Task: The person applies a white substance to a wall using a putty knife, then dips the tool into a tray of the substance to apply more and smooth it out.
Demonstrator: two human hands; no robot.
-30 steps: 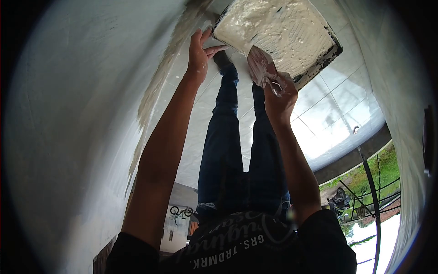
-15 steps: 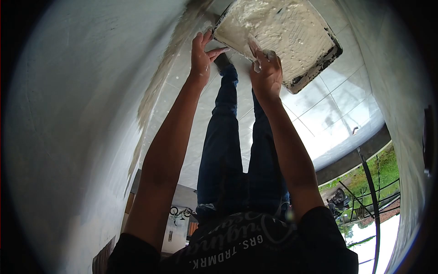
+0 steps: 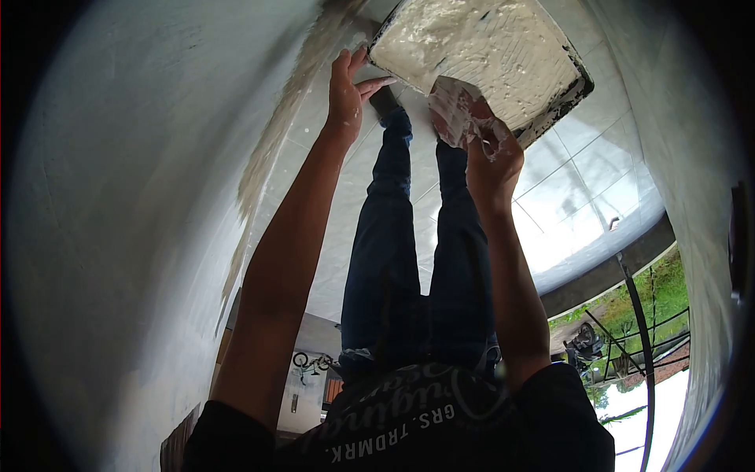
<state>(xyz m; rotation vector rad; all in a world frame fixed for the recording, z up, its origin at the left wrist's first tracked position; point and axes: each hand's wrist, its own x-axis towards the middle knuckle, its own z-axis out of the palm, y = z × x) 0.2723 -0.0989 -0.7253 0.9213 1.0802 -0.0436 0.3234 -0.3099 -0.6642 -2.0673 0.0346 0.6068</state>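
My right hand [image 3: 495,161] grips a flat putty scraper [image 3: 454,106], its broad face smeared with white paste. White smears also cover my fingers. The scraper is up by the near edge of a dark-rimmed tray [image 3: 544,126], overlapping it in this view. Cream-white putty [image 3: 487,55] fills the tray, with ridged marks across its surface. At the tray's left corner is my left hand [image 3: 346,94], thumb and fingers stretched apart, fingertips right at the rim. There is white residue on its thumb and fingers.
A large grey-white wall [image 3: 134,197] rises close on my left, with a rough brownish strip along its base. Pale tiles [image 3: 574,165] cover the floor beneath my jeans-clad legs [image 3: 381,252]. A bicycle [image 3: 312,363], a motorbike [image 3: 583,342] and dark railings [image 3: 641,315] appear farther off.
My right hand has drawn back and rightward from the putty, turning the scraper so its broad face shows. My left hand has stayed nearly still at the tray's corner.
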